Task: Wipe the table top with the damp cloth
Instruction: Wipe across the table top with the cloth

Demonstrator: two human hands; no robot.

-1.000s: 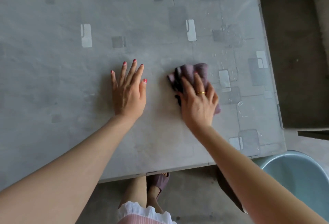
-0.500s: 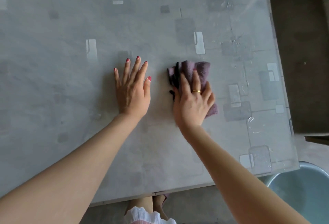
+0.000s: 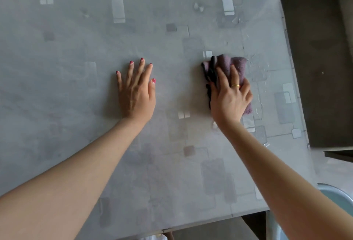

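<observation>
Right hand [image 3: 230, 94], pressing the cloth [image 3: 232, 66], has slid farther up the bench [image 3: 76, 48]; left hand [image 3: 136, 90] stays flat, empty; wiping advances.

Basin [image 3: 338, 197] cut off at corner

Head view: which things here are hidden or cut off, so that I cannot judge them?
- Cloth: its middle lies under the right hand; how it is folded there is hidden.
- Table top: the far and left sides run past the frame edges.
- Basin: cut off by the lower right corner and the right forearm; contents unclear.
- Left hand: palm faces down, unseen.
</observation>
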